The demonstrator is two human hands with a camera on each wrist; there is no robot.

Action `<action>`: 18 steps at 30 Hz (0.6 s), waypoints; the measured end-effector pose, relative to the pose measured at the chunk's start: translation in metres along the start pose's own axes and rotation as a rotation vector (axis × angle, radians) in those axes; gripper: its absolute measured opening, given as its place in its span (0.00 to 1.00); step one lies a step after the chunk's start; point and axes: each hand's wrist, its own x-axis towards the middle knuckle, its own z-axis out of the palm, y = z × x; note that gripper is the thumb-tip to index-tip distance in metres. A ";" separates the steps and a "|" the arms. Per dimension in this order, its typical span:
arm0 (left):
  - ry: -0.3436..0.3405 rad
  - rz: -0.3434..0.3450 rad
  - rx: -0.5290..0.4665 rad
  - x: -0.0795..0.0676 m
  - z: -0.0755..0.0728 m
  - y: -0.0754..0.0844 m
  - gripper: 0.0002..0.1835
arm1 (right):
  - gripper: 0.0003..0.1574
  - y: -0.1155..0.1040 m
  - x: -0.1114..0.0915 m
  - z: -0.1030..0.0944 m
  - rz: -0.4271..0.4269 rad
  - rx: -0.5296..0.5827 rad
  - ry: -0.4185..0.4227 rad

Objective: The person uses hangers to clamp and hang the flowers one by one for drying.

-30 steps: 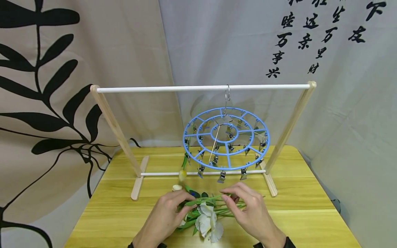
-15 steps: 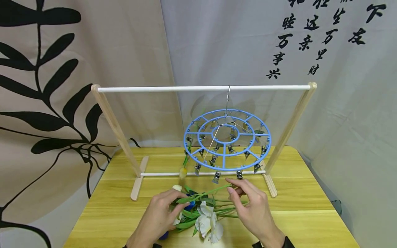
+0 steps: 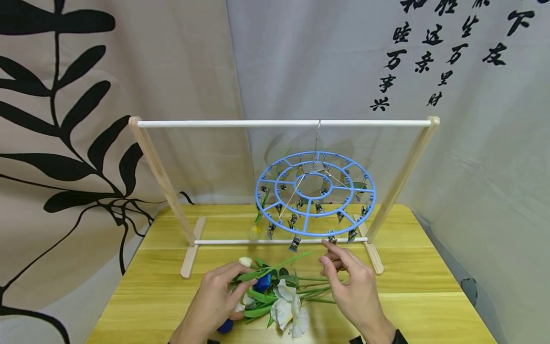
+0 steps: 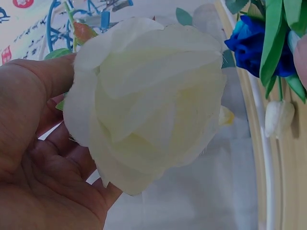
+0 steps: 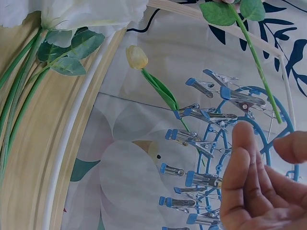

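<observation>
Your right hand (image 3: pixel 354 282) has risen slightly towards the hanger (image 3: pixel 310 198) since half a second ago, leaving the stem (image 3: pixel 296 258) whose end was at its fingertips; your left hand (image 3: pixel 219 291) has shifted a little to the left with that stem.

Nearest you, your left hand is closed in a pinch, thumb against fingers, on a white flower (image 4: pixel 148 110). Its stem points up and to the right, the tip free. Your right hand holds nothing: its fingers are extended together, the thumb well apart from them. Whether its index fingertip touches the clip (image 3: pixel 332 239) just beyond it, you cannot tell.

Between and below your hands, a bunch of flowers lies on the pale wooden worktop (image 3: pixel 412 296): a large white bloom (image 3: pixel 290 310) in front, a blue rose (image 3: pixel 262 283) beside your left fingertips, green stems running right. Another blue flower (image 3: pixel 225 326) sits close under your left wrist.

Farther off stands a wooden rack (image 3: pixel 279 123) with white rods. From its top rod hangs the round blue hanger, ringed with metal clips. A yellow tulip (image 3: pixel 255 232) hangs head down at its left.

Behind everything, a pale cloth (image 3: pixel 202 57) carries black leaves and writing.
</observation>
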 end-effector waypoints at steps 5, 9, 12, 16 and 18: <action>0.029 -0.047 0.031 -0.002 -0.002 -0.001 0.14 | 0.28 0.000 0.000 0.001 0.050 -0.008 0.006; 0.037 -0.089 0.047 -0.003 -0.003 -0.003 0.14 | 0.29 -0.001 0.000 0.000 0.101 -0.025 0.016; 0.038 -0.109 0.061 -0.003 -0.004 -0.005 0.14 | 0.29 -0.001 0.000 -0.002 0.159 -0.025 0.027; 0.036 -0.124 0.071 -0.004 -0.006 -0.009 0.14 | 0.27 -0.002 -0.002 -0.001 0.173 0.016 0.088; 0.044 -0.126 0.073 -0.005 -0.007 -0.012 0.15 | 0.24 -0.004 -0.004 0.002 0.105 0.051 0.131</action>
